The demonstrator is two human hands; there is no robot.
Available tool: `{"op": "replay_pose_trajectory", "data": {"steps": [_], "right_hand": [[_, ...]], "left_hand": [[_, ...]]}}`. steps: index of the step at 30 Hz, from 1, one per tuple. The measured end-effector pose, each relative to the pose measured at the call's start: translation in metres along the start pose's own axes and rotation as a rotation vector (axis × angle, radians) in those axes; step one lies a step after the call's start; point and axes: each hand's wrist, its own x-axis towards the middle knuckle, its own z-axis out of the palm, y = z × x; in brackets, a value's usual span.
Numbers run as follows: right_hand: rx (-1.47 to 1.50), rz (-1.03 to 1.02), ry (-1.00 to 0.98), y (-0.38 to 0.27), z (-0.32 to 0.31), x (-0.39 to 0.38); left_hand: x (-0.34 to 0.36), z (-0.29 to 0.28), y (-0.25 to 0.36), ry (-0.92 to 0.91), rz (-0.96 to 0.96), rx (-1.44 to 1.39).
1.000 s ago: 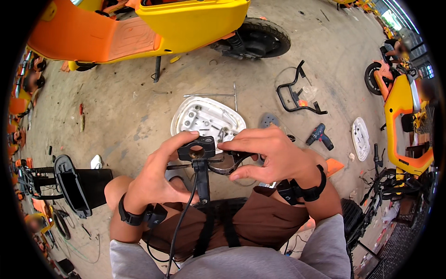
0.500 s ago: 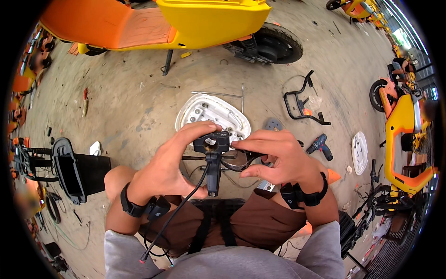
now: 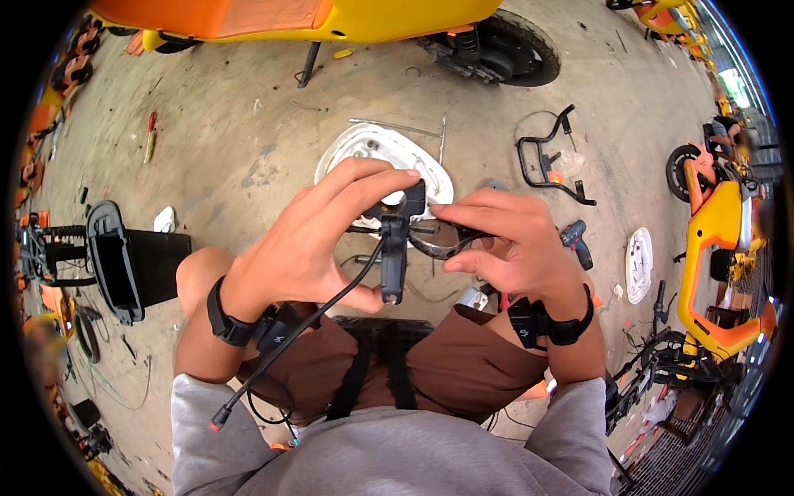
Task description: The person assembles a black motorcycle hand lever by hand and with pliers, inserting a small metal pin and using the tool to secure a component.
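Observation:
My left hand [image 3: 310, 223] grips a black handlebar clamp fitting [image 3: 394, 260], fingers over its top and thumb near its lower end. A round opening shows in the upper part of the fitting. From its side a black cable [image 3: 310, 312] droops across my left forearm to a red-tipped connector. In my right hand [image 3: 529, 248], between thumb and fingers, is a dark oval piece [image 3: 436, 236] with a shiny brownish face, right up against the fitting; whether the two are joined I cannot tell. Beyond my hands a white plastic cover [image 3: 335, 165], partly hidden, lies on the floor.
Ahead stands a yellow and orange scooter [image 3: 397, 21]. Around me lie a T-shaped metal rod [image 3: 397, 126], a black tubular frame [image 3: 529, 169], a power drill [image 3: 576, 244] and another white cover [image 3: 638, 264]. A black bin-like box [image 3: 157, 256] sits at my left, a yellow scooter body [image 3: 695, 289] at right.
The view has shifted, so the scooter ahead sits higher in it. Both hands, still holding the fitting and the oval piece, appear higher and slightly farther right. The grips look the same.

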Motion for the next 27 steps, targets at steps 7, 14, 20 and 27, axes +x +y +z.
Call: {"op": "replay_pose_trajectory", "data": {"steps": [7, 14, 20, 27], "right_hand": [[-0.018, 0.005, -0.040, -0.002, -0.003, 0.004], [-0.023, -0.002, -0.054, -0.004, -0.008, 0.002], [-0.004, 0.036, -0.028, -0.009, -0.007, 0.003], [-0.061, 0.192, 0.059, -0.019, -0.006, 0.009]], "left_hand": [[0.001, 0.001, 0.003, 0.001, -0.054, -0.014], [0.003, -0.001, 0.006, -0.020, -0.075, -0.052], [0.001, -0.002, 0.006, -0.023, -0.102, -0.056], [0.008, 0.005, 0.005, 0.035, 0.011, -0.006]]}}
